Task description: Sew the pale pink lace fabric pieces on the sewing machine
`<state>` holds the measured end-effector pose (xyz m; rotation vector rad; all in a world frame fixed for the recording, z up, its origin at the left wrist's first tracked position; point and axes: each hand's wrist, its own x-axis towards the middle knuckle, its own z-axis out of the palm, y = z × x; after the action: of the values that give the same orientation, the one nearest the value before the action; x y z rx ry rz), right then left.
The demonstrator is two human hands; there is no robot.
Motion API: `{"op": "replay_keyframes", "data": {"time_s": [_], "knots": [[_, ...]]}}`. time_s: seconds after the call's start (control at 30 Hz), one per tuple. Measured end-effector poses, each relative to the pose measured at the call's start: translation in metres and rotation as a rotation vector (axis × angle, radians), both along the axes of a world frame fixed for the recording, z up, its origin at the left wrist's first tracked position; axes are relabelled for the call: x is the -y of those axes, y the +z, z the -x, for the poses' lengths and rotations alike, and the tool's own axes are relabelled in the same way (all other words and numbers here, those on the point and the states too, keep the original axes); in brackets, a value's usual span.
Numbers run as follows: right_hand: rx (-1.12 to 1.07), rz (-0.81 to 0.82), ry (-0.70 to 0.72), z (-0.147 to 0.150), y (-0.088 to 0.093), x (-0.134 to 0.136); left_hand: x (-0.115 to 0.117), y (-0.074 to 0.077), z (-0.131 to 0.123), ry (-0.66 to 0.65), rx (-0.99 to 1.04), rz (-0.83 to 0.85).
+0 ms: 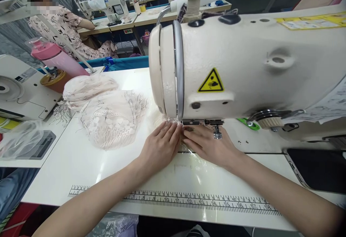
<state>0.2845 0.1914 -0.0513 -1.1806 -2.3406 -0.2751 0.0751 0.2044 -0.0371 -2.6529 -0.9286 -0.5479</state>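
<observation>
Close under the white sewing machine head (232, 67), both hands rest at the needle area on a strip of sheer, pale lace fabric (185, 147). My left hand (162, 143) lies with its fingers stretched forward side by side, pressing the fabric at the left of the needle. Flat on the right side, my right hand (209, 143) has its fingers extended towards the needle, with some fingertips hidden below the machine head. The needle and presser foot are mostly covered. To the left spreads a pale pink embroidered lace piece (110, 121) with dark loose threads.
A printed ruler scale (189, 201) runs along the table's front. A black phone (319, 168) lies at the right. A pink bottle (56, 57) and a brown cup (55, 80) stand at the back left, beside another machine (21, 89). A person (67, 31) sits beyond.
</observation>
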Motion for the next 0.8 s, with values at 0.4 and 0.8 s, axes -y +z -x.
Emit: {"op": "replay_keyframes", "data": {"time_s": [0.4,0.8], "knots": [[0.057,-0.061,-0.079,0.004,-0.0058,0.0007,-0.0057,0.0009,0.0,0.025,-0.037,-0.052],[0.126,-0.127,-0.131,0.0066,-0.0047,-0.0005,-0.0064,-0.0017,-0.0003,0.071,-0.055,-0.068]]}}
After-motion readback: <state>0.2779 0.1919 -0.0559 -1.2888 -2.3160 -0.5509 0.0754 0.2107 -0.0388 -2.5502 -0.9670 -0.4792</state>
